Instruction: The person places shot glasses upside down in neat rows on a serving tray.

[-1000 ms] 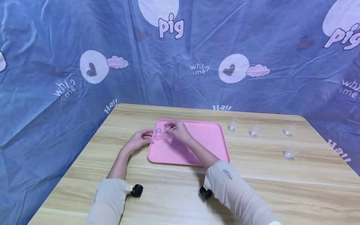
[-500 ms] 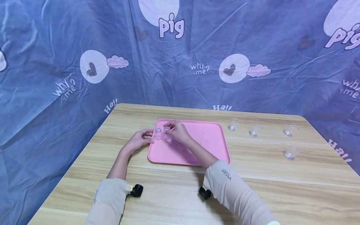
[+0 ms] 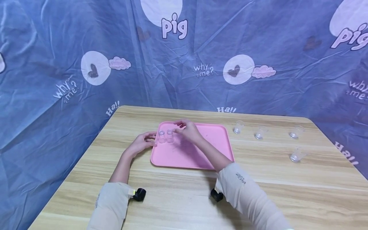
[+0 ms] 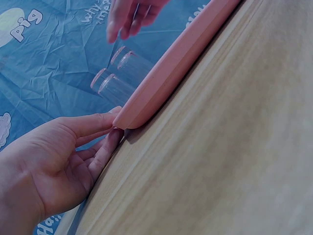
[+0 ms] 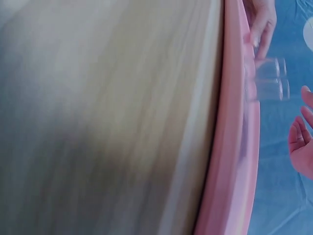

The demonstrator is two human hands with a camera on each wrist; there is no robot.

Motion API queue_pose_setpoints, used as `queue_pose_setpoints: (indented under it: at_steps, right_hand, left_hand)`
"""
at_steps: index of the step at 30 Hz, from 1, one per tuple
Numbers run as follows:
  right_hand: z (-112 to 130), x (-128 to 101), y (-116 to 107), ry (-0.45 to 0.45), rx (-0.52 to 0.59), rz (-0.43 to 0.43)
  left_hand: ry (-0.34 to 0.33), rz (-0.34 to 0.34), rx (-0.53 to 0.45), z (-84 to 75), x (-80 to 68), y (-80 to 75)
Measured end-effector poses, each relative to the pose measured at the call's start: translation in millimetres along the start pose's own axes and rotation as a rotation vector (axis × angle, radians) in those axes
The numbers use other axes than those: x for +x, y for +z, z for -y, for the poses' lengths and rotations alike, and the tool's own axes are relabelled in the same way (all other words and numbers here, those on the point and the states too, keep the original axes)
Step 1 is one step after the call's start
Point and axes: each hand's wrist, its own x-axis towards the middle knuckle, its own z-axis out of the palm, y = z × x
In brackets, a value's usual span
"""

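Note:
Two clear plastic cups stand side by side, upside down, at the left end of the pink tray [image 3: 207, 147]: the left cup [image 3: 162, 137] and the right cup [image 3: 170, 136]. My left hand [image 3: 141, 144] holds the tray's left edge; the left wrist view shows its fingertips [image 4: 116, 110] above and below the rim. Just right of the cups and over the tray is my right hand [image 3: 188, 131], its fingers spread with nothing between them. In the right wrist view a gap shows between this right hand [image 5: 303, 142] and the cups.
Right of the tray, several more clear cups stand mouth up on the wooden table [image 3: 264, 198]: one cup [image 3: 238, 127] near the tray's back corner, another cup [image 3: 259, 133] beside it, and a cup [image 3: 296, 156] nearer the front. A blue printed cloth [image 3: 172, 86] hangs behind.
My right hand has let go of the right cup and moved right and up from it, its fingers spreading. My left hand stays at the tray's edge.

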Motion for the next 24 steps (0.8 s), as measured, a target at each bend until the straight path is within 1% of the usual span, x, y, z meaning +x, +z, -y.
queue_pose_setpoints:
  at_steps: [5, 10, 15, 18, 24]
  right_hand:
    - [-14.4, -3.0, -26.3, 0.025, -0.016, -0.034]
    - [-31.8, -9.6, -57.4, 0.049, -0.032, -0.076]
    - [-47.4, -17.6, -90.4, 0.062, -0.05, -0.124]
    - [-55.9, -22.5, -109.0, 0.088, -0.061, -0.153]
    - [-70.1, -34.4, -142.3, 0.12, -0.104, -0.238]
  left_hand:
    - [-0.03, -0.01, 0.016, -2.2, 0.1, 0.5]
    - [-0.042, -0.01, 0.024, -4.1, -0.2, 1.6]
    - [-0.038, -0.005, 0.02, -5.0, -1.0, 2.2]
    - [-0.032, -0.001, 0.018, -4.8, -1.1, 2.3]
    - [-0.026, -0.009, 0.037, -5.2, -1.3, 2.6]
